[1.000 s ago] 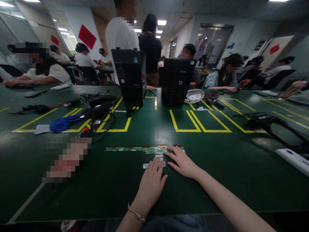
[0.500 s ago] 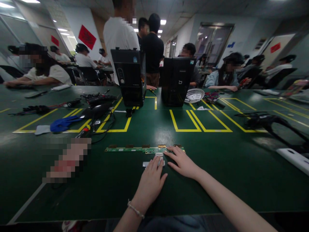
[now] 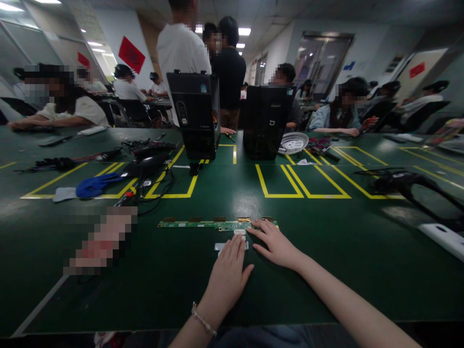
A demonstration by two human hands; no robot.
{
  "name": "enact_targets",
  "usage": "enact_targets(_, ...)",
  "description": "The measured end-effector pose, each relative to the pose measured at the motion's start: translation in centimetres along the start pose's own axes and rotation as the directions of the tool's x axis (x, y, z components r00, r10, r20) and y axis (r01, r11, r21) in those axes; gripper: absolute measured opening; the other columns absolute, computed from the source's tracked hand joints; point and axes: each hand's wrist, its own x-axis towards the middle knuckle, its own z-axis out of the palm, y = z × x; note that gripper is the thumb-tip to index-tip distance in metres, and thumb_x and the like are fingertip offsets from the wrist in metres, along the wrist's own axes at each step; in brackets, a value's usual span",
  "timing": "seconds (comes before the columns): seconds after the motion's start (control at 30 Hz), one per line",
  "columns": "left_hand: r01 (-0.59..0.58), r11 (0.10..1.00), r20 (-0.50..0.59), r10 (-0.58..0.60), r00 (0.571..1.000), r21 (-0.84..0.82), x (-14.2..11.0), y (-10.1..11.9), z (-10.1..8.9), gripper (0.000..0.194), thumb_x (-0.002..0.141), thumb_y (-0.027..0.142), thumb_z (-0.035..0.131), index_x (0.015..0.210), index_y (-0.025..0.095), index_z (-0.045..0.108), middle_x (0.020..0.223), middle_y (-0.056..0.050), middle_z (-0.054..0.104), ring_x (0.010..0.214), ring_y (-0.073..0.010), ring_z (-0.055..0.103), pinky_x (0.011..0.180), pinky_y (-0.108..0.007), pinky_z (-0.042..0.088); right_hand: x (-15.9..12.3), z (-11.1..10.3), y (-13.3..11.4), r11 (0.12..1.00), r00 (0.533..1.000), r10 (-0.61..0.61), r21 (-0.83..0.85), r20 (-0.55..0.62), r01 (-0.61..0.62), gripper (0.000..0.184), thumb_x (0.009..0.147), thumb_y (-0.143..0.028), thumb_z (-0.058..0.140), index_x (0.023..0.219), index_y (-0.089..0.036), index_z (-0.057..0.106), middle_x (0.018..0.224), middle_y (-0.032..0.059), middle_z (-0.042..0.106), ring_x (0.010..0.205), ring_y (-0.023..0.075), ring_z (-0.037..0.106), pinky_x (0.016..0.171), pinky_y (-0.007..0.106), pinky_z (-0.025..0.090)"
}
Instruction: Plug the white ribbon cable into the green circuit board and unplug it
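A long, narrow green circuit board lies flat on the table, with copper-coloured tabs along its far edge. My right hand rests palm down with fingers spread, its fingertips on the board's right part. My left hand lies flat and open just nearer to me, over a white flat piece that it partly hides. The left fingertips reach a small whitish connector or strip at the board's near edge. Neither hand grips anything. A bracelet circles my left wrist.
Two black computer towers stand across the green table. Cables, a blue glove and a blurred-out item lie left. A black frame and white device sit right, near a white basket. Several people are beyond.
My hands and the circuit board stay nearly in place. The left fingers have drawn slightly closer together. In the background, a standing person in black has shifted and another has appeared beside them.
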Motion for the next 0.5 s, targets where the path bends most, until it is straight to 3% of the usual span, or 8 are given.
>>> enact_targets(0.3, 0.046, 0.999, 0.095, -0.048, 0.994, 0.016, -0.02, 0.61, -0.27, 0.057, 0.090, 0.033, 0.057, 0.138, 0.004, 0.044, 0.142, -0.020, 0.047, 0.130, -0.0322, 0.046, 0.106, -0.046, 0.042, 0.04, -0.11, -0.03, 1.000, 1.000, 0.004, -0.001, 0.014, -0.004, 0.048, 0.094, -0.039, 0.046, 0.139, -0.024, 0.047, 0.145, 0.0109, 0.043, 0.136, 0.0276, 0.034, 0.113, 0.053, 0.027)
enact_targets(0.5, 0.006, 1.000, 0.140, -0.009, 0.990, 0.018, -0.04, 0.06, -1.05, 0.059, 0.091, 0.037, 0.055, 0.140, 0.005, 0.043, 0.146, -0.018, 0.043, 0.132, -0.0315, 0.043, 0.108, -0.046, 0.040, -0.08, 0.08, 0.21, 1.000, 1.000, 0.000, 0.009, 0.025, 0.000, 0.049, 0.094, -0.038, 0.046, 0.141, -0.026, 0.044, 0.146, 0.0099, 0.041, 0.138, 0.0267, 0.032, 0.114, 0.053, 0.025)
